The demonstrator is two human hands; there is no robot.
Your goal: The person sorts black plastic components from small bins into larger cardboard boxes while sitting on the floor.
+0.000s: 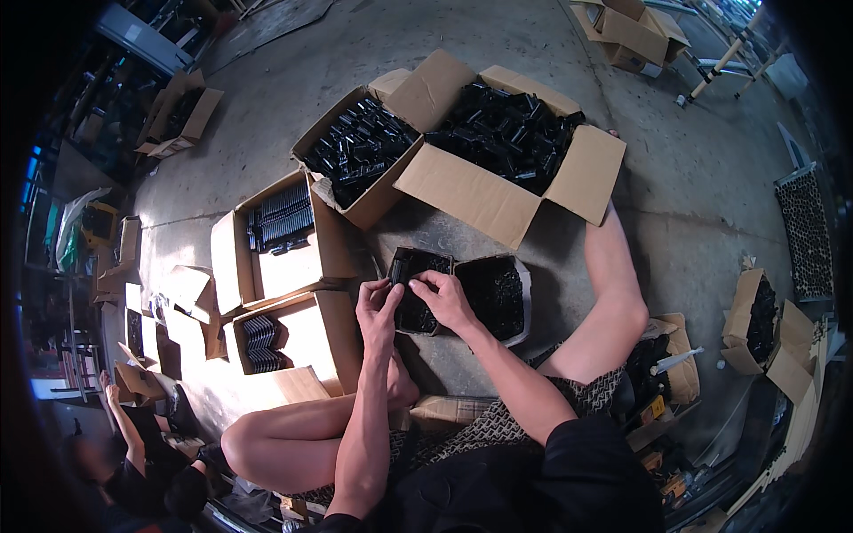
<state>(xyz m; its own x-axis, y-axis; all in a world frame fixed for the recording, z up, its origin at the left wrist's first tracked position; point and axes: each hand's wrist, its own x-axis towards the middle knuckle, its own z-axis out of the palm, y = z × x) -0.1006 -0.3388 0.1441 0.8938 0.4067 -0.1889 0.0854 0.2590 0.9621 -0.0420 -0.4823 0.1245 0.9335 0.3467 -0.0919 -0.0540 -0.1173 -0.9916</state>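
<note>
Fingers [389, 296] of the left hand [378, 309] pinch a black piece [400, 266] | right hand [449, 305]: fingertips bunched at its lower end, whether gripping I cannot tell | I see the piece over the left small box [418, 333], near a large open carton [469, 197].

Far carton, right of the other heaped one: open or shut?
Open. The carton has its flaps folded outward, and black parts show heaped inside.
</note>
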